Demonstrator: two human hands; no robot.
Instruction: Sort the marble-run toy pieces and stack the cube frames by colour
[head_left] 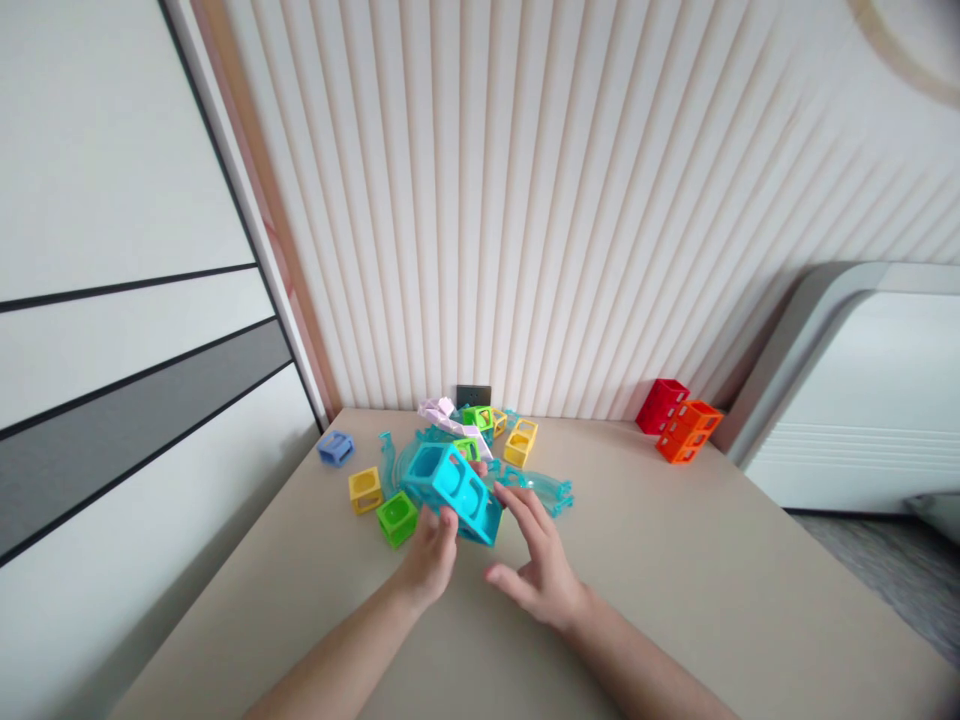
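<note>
My left hand (431,560) grips a cyan stack of hollow cube blocks (454,490), tilted above the table with its lower end toward the right. My right hand (544,565) is beside that lower end, thumb and fingers spread apart; whether its fingertips touch the blocks I cannot tell. Just left of the stack lie a green cube block (397,518) and a yellow cube block (365,490). Behind it is a heap with clear teal track pieces (551,490), more green cubes (478,417), and a pale lilac toy piece (442,412), partly hidden by the stack.
A blue block (336,448) lies at the table's left edge, and a yellow block (520,443) behind the track pieces. Red blocks (661,405) and orange blocks (688,432) stand at the back right. A ribbed wall panel (510,220) with a dark socket (474,396) rises behind the table (675,580).
</note>
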